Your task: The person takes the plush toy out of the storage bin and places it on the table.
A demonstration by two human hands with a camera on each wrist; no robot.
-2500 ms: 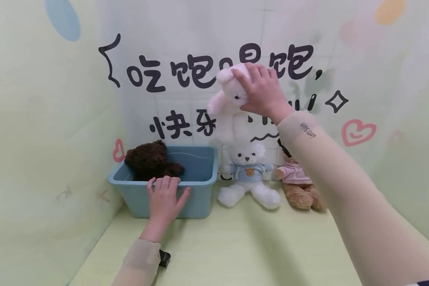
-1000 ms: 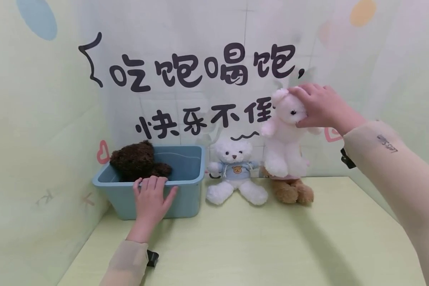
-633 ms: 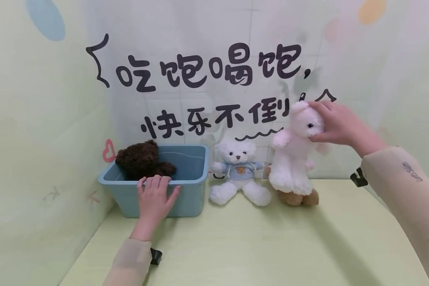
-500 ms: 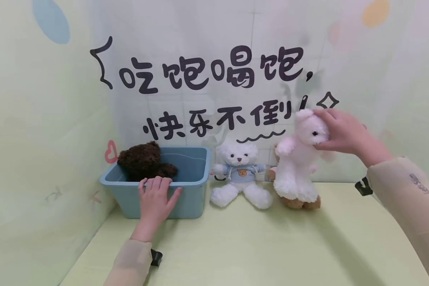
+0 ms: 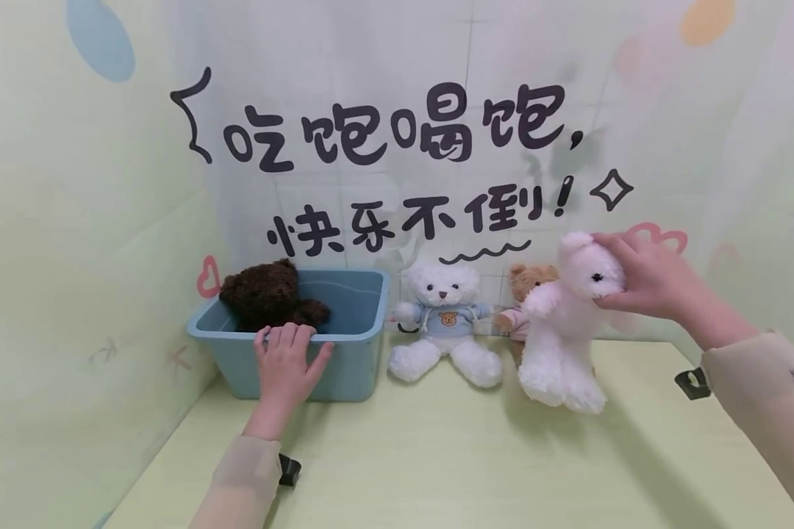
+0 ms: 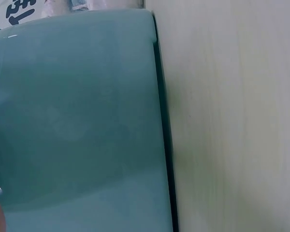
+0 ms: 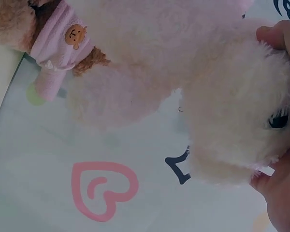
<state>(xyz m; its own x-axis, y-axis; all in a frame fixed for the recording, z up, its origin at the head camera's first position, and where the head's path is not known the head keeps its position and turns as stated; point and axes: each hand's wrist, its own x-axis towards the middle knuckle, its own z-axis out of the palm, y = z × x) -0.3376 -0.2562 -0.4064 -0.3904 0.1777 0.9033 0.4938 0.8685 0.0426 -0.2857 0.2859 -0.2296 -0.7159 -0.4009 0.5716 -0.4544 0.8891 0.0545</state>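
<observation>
My right hand grips a fluffy pale pink-and-white plush toy by its head, fingers over the top and thumb below the black eye. The toy hangs upright, legs down, low over the table in front of a tan teddy bear in a pink top. From the right wrist, the plush toy's head fills the palm. My left hand holds the front rim of a light blue bin, fingertips over the edge and thumb along the outside. Inside the bin lies a dark brown teddy bear.
Between the bin and the tan bear, a white teddy bear in a blue hoodie sits against the back wall. The pale yellow-green table stretches in front. A printed curtain with black characters hangs behind.
My right hand has carried the plush toy from above the white bear rightward and down, then forward of the tan bear, whose head shows again. My left hand stays at the bin's rim.
</observation>
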